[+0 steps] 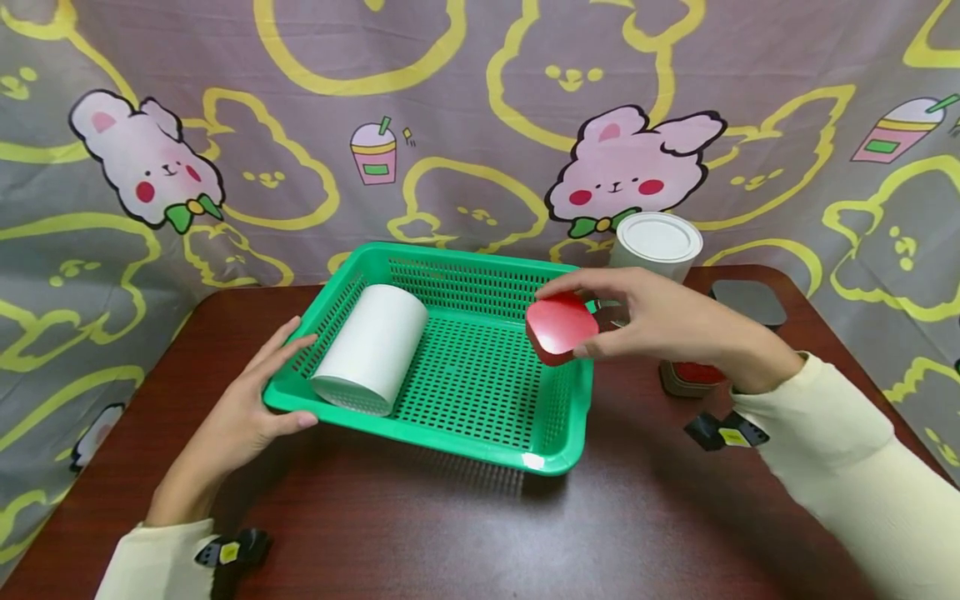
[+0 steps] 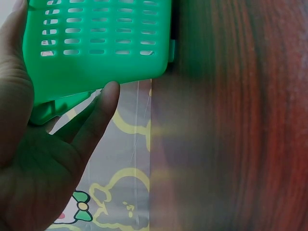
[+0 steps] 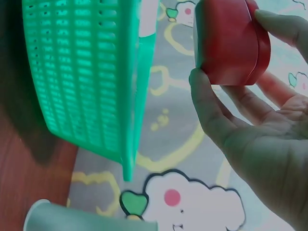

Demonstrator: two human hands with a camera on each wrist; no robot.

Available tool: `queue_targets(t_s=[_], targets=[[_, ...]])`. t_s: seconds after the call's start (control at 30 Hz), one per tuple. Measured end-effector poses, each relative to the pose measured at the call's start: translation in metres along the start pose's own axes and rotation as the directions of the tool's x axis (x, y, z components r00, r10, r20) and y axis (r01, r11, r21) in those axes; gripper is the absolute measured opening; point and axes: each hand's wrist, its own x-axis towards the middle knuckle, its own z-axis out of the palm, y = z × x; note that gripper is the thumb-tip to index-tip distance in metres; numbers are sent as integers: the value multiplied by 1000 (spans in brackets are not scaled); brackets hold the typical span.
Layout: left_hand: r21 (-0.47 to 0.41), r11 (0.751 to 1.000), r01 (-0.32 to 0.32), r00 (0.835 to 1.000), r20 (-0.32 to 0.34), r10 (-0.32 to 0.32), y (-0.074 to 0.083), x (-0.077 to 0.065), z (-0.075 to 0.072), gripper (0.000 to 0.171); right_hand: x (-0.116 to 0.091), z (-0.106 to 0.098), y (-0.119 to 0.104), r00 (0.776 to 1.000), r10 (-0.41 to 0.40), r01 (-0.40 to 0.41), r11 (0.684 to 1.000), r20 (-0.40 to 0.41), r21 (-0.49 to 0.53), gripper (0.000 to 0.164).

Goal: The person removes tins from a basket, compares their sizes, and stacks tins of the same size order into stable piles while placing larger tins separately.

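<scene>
A green perforated plastic basket [image 1: 450, 445] sits at the middle of the table, its front edge raised over a shadow. My left hand [image 1: 238, 417] grips its left end, thumb by the front corner; the left wrist view shows fingers against the basket's wall [image 2: 96, 67]. Inside, at the left, a white cylinder [image 1: 375, 346] lies on its side. Over the basket's right end, my right hand [image 1: 660, 321] holds a small red box with rounded corners [image 1: 561, 325]. The right wrist view shows thumb and fingers on opposite sides of the red box [image 3: 226, 43], above the rim.
A white lidded canister [image 1: 658, 242] stands behind the basket's right end. Partly hidden by my right forearm are a dark square-topped container [image 1: 750, 302] and a red and brown item [image 1: 693, 375]. A patterned cloth [image 1: 465, 133] hangs behind the dark wooden table [image 1: 420, 542].
</scene>
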Motion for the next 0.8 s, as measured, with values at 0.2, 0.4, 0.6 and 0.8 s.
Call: queue_targets(t_s=[0.2, 0.4, 0.6, 0.8], targets=[[8, 1000, 0, 1000, 2, 0, 0, 1, 0, 95, -25, -16, -2, 992, 75, -78, 997, -106, -16, 52], [3, 1000, 8, 1000, 2, -8, 1, 0, 0, 94, -46, -29, 1, 970, 120, -130, 991, -210, -34, 55], [1, 1000, 3, 1000, 0, -3, 1, 0, 0, 93, -66, -42, 11, 934, 174, -197, 980, -311, -42, 59], [15, 1000, -2, 1000, 0, 2, 1, -1, 0, 94, -85, -56, 25, 906, 209, -235, 972, -367, -27, 60]])
